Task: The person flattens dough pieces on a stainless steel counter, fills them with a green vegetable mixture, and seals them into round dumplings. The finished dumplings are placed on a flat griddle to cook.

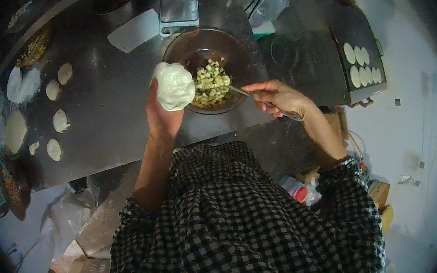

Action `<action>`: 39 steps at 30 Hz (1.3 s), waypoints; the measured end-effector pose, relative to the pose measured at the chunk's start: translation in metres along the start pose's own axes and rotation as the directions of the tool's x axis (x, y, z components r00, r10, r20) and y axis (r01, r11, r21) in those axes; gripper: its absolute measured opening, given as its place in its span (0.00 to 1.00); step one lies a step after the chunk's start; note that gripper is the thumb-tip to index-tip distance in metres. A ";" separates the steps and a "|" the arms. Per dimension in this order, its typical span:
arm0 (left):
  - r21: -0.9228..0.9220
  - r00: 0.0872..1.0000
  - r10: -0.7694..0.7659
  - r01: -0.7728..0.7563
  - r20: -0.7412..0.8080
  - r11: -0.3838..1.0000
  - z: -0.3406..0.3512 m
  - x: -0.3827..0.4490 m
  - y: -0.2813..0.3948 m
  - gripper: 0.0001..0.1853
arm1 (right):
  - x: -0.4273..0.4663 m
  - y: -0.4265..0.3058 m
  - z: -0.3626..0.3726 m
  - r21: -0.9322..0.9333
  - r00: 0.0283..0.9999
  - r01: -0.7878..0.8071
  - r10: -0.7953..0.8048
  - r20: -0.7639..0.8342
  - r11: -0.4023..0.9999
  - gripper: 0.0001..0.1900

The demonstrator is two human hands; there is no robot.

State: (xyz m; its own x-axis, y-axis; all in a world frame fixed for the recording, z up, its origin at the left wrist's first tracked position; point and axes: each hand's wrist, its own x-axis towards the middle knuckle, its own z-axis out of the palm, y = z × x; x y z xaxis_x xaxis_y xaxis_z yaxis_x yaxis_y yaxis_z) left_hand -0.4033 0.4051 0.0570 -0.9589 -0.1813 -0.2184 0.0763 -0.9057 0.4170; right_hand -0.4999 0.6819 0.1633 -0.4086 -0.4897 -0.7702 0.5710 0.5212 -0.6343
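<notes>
A round of white dough [174, 86] with a wavy edge rests on my left hand [166, 116], held over the left rim of a large brown bowl [228, 41]. Chopped pale filling [211, 83] lies in the bowl. My right hand [278, 97] grips the handle of a metal spoon [241, 90]. The spoon's far end reaches into the filling, and its bowl is hard to make out there. Part of the left hand is hidden beneath the dough.
Dough pieces [52, 90] lie across the left of the dark table [101, 121], near white flour [29, 84]. A kitchen scale [178, 12] and a white box-like container [133, 31] stand behind the bowl. On the right, several pale rounds [362, 76] lie on a dark griddle [336, 44].
</notes>
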 end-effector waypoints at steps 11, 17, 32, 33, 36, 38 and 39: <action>-0.281 0.979 -0.139 0.092 -0.152 0.955 0.036 0.063 -0.081 0.25 | 0.003 0.021 0.027 -0.803 0.639 0.400 -0.762 -0.102 0.442 0.24; -0.341 0.945 -0.205 0.110 -0.254 0.934 0.048 0.091 -0.093 0.25 | 0.045 0.082 0.060 -0.918 0.461 0.116 -0.839 -0.289 0.380 0.34; 0.199 0.989 0.045 -0.073 0.143 0.977 -0.010 0.056 -0.038 0.24 | 0.030 0.033 0.011 -0.351 0.832 0.342 -0.454 -0.318 0.872 0.24; 0.215 0.991 0.053 -0.078 0.122 0.973 -0.014 0.055 -0.031 0.23 | 0.037 0.026 0.006 -0.348 0.885 0.252 -0.360 -0.295 0.903 0.24; -0.266 0.995 -0.076 0.088 0.058 0.960 -0.023 0.052 -0.005 0.23 | 0.074 0.018 0.008 -0.761 0.822 0.190 -0.524 -0.222 0.621 0.26; -0.218 0.997 -0.074 0.076 0.020 0.973 -0.025 0.049 0.009 0.24 | 0.089 0.024 0.018 -0.861 0.654 0.367 -0.756 -0.030 0.351 0.27; -0.218 0.997 -0.079 0.081 0.020 0.972 -0.024 0.048 0.015 0.24 | 0.093 0.028 0.023 -0.821 0.743 0.377 -0.669 -0.008 0.429 0.27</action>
State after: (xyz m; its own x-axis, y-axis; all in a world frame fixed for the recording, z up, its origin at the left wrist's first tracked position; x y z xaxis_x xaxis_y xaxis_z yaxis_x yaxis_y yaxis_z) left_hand -0.4411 0.3736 0.0314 -0.9672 -0.1017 -0.2326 0.0561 -0.9792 0.1952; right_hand -0.5052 0.6346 0.0759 -0.6913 -0.7070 -0.1490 -0.4934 0.6126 -0.6175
